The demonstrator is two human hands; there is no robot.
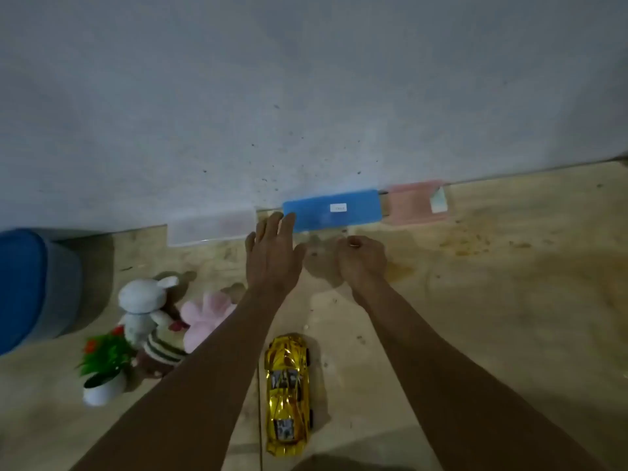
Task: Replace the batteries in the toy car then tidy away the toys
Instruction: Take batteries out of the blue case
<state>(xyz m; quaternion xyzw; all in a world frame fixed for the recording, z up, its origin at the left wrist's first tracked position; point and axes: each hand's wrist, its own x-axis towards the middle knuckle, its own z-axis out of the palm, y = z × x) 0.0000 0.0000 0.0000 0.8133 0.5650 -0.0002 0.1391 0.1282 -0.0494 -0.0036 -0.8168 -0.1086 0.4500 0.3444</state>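
Two bare arms reach up from the bottom of the frame toward the middle. The left hand (272, 256) is flat, back up, with straight fingers spread slightly; its fingertips overlap the lower left corner of a blue box (331, 210) that stands against the wall (306, 96), though whether they touch it I cannot tell. The right hand (362, 258), just right of centre, has its fingers curled under into a loose fist; something small shows at the knuckles, too blurred to name, so whether it holds anything I cannot tell.

Lower centre, between the two forearms, the gold car (288, 394) lies on the floor (475, 300) on its wheels, its length running up and down the frame, untouched by either hand.

Along the foot of the wall, a clear box (210, 229) sits left of the blue one and a pink box (416, 203) right of it. At the left edge stands a blue bin (34, 287). Lower left holds a cluster of toys: a white bunny (142, 307), a pink plush (207, 316) just beside it on the right, and a small plant (105, 368) with red flowers in a white pot below them.
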